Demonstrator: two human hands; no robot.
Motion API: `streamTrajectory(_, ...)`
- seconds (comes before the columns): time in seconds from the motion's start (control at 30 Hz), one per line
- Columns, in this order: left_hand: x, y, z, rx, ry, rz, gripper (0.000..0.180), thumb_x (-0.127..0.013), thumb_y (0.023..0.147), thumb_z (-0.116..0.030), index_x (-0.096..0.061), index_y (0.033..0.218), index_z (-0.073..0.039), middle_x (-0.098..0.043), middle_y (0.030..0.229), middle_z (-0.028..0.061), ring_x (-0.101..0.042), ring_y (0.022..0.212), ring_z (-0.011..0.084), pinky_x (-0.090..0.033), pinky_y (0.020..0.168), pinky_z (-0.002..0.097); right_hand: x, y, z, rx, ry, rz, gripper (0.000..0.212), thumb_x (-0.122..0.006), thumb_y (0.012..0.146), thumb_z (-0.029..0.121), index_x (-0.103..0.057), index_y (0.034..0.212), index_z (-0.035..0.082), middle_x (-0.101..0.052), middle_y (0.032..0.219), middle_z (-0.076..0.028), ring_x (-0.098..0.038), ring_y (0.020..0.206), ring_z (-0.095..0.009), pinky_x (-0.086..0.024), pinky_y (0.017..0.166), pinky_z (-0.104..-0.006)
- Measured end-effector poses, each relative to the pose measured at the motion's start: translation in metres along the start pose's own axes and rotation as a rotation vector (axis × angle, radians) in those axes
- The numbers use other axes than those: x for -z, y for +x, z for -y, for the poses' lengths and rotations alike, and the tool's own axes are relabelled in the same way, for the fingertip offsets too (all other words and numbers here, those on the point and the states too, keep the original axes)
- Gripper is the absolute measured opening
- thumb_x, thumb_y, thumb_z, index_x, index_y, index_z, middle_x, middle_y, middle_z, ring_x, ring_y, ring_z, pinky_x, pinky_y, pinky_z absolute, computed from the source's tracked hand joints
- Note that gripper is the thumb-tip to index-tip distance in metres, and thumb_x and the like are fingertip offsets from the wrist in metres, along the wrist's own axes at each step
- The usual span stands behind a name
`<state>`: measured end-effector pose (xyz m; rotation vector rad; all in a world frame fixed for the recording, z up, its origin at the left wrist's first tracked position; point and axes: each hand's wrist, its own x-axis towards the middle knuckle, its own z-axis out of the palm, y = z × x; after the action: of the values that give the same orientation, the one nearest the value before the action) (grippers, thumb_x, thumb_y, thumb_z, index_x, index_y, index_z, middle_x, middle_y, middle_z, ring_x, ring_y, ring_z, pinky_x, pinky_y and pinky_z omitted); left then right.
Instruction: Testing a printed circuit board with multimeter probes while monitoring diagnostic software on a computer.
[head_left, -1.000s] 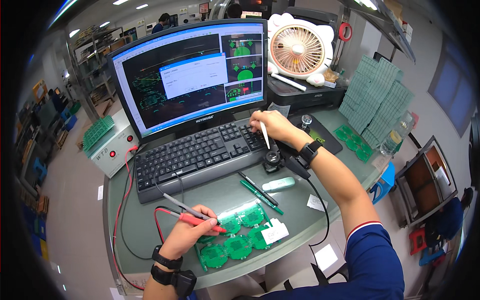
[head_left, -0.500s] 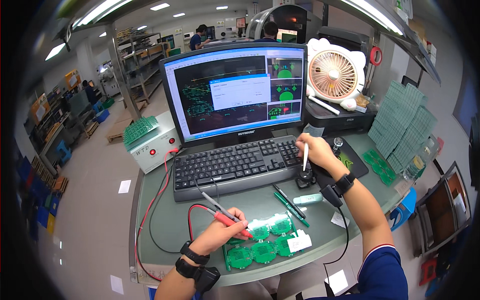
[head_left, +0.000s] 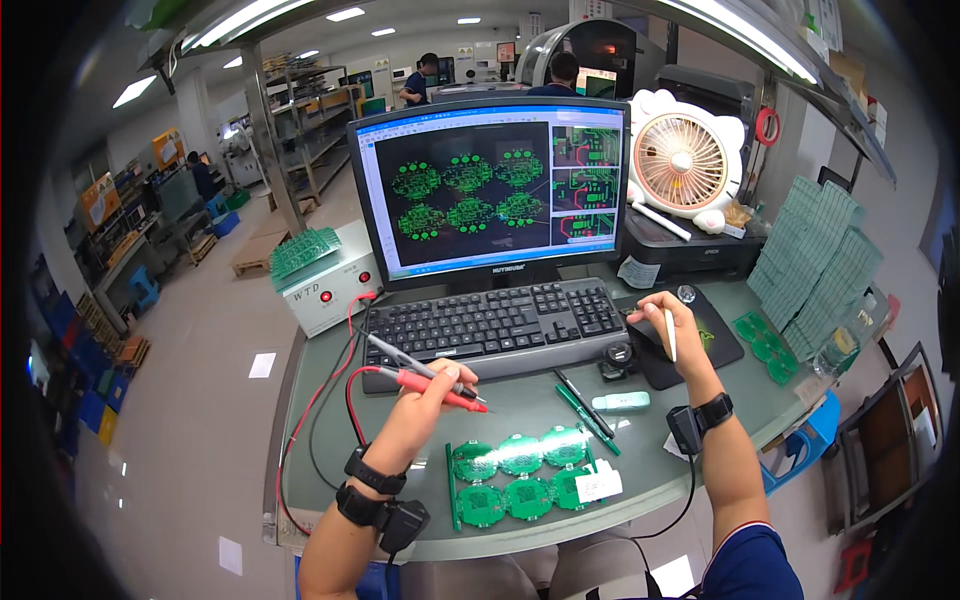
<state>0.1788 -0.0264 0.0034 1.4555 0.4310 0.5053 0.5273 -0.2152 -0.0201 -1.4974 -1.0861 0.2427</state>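
My left hand [head_left: 432, 395] is closed around a red test probe [head_left: 440, 390] and a grey test probe [head_left: 400, 355]. Their tips hang above the desk, just beyond a green circuit board panel [head_left: 520, 455], apart from it. The panel has several round boards joined together, and a white paper label [head_left: 598, 482] lies on its right end. Beside the right end of the black keyboard [head_left: 495, 325], my right hand [head_left: 668, 325] is raised over the black mouse pad [head_left: 690, 355]. A slim white pen-like stick [head_left: 671, 338] is held in its bent fingers.
A monitor [head_left: 470, 190] shows green board layouts. Pens [head_left: 588, 415] and a pale green marker [head_left: 621, 401] lie right of the panel. A white box [head_left: 325, 290] with red leads stands left, a fan [head_left: 682, 160] on a printer [head_left: 690, 250] at right. Other people work far off.
My left hand has lifted the probes off the panel, up and away. My right hand has moved right, off the keyboard's number keys. The screen's dialog box has closed, leaving board layouts.
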Motion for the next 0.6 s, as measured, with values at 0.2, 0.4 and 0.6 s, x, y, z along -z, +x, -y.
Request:
streamTrajectory(0.2,0.013,0.024,0.028,-0.158,0.421,-0.089,0.036,-0.044,0.100,-0.027,-0.068,0.094,0.000,-0.062,0.111,0.0091,-0.055,0.106,0.0192,-0.040,0.097,0.0319,0.008,-0.008,-0.010,0.004,0.033,-0.146,0.016,-0.055,0.099,0.017,-0.062,0.104,0.003,-0.070,0.085,-0.005,-0.056,0.076,-0.006,-0.042,0.070,-0.0220)
streamTrajectory(0.4,0.016,0.018,0.032,-0.171,0.446,-0.117,0.038,-0.046,0.099,-0.031,-0.069,0.097,0.000,-0.062,0.115,0.0124,-0.054,0.116,0.0249,-0.041,0.099,0.0358,0.009,-0.012,-0.012,-0.082,-0.042,-0.133,0.016,-0.054,0.099,0.015,-0.062,0.103,0.002,-0.070,0.085,-0.005,-0.061,0.081,-0.009,-0.045,0.077,-0.0250)
streamTrajectory(0.6,-0.004,-0.006,0.009,-0.100,0.243,0.173,0.050,-0.028,0.102,-0.032,-0.066,0.093,0.000,-0.062,0.117,0.0138,-0.052,0.116,0.0227,-0.034,0.106,0.0356,0.020,-0.021,0.039,0.059,-0.072,0.054,0.020,-0.059,0.097,0.016,-0.058,0.111,0.000,-0.070,0.099,-0.009,-0.063,0.093,-0.013,-0.048,0.085,-0.0282)
